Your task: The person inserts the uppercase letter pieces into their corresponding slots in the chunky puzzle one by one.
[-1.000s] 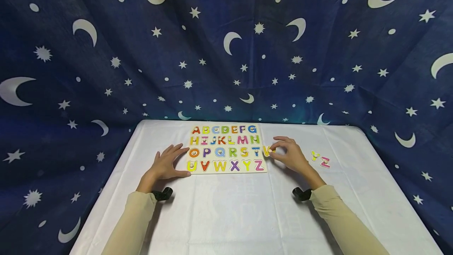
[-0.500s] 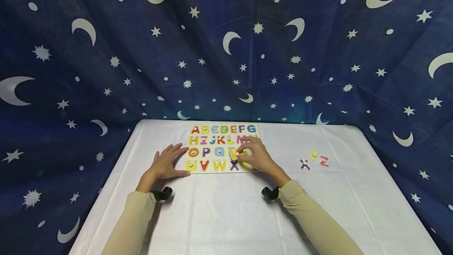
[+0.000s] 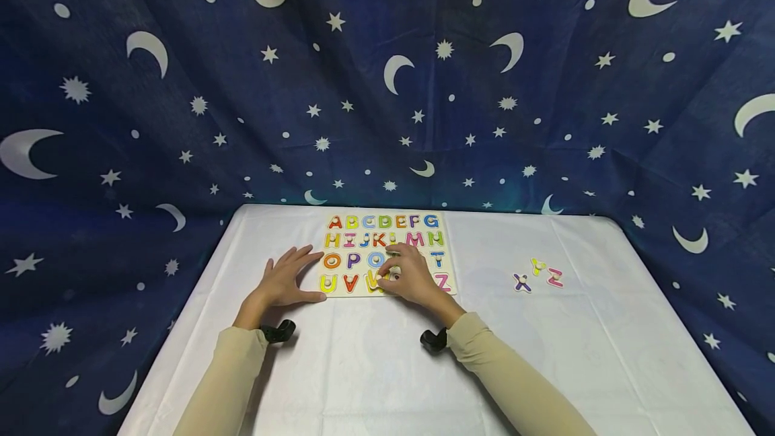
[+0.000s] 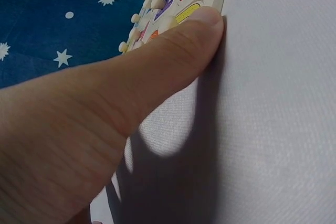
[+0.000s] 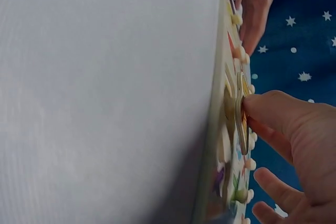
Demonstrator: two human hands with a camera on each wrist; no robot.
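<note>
A wooden alphabet puzzle board [image 3: 450, 266] lies on the table, with knobbed letter pieces in its rows. My right hand [image 3: 410, 279] pinches a yellow letter W piece [image 3: 373, 281] by its knob, over the W place in the bottom row. In the right wrist view, this W piece [image 5: 241, 114] stands tilted, close over the board's face. My left hand [image 3: 287, 281] rests at the board's left edge with fingers spread. Its thumb [image 4: 184, 38] touches the board's near left corner in the left wrist view. The right hand hides several letters around it.
To the right of the board lie three loose letter pieces: a purple X [image 3: 522, 282], a yellow Y [image 3: 537, 266] and a pink Z [image 3: 555, 278]. A white cloth covers the table [image 3: 375, 369]. Behind it hangs a dark blue curtain [image 3: 339, 86] with moons and stars.
My right hand has carried the W piece leftward from beside the board's right edge to the bottom row, uncovering the loose X. The left hand has stayed in place.
</note>
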